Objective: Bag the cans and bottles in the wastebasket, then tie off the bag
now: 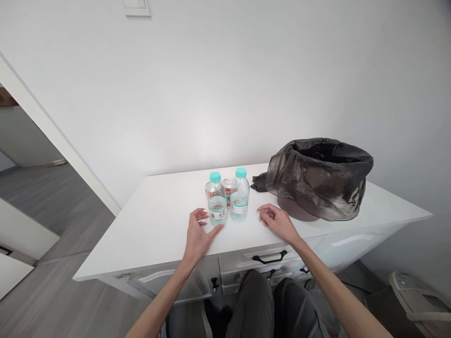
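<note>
Two clear plastic water bottles with teal caps stand upright side by side on the white cabinet top, a left bottle (217, 213) and a right bottle (239, 206), each partly filled. My left hand (199, 236) rests at the base of the left bottle, thumb and fingers apart beside it; I cannot tell whether they touch it. To the right of the right bottle, my right hand (278, 221) lies near the surface with its fingers curled in and nothing visible in them. Behind the bottles, partly hidden, is a clear container (229, 184) with an orange-red label.
A bin lined with a black plastic bag (317, 180) stands at the right of the white cabinet top (158, 225). Drawers with a black handle (269, 257) are below the front edge. A white wall rises behind; a doorway opens at the left.
</note>
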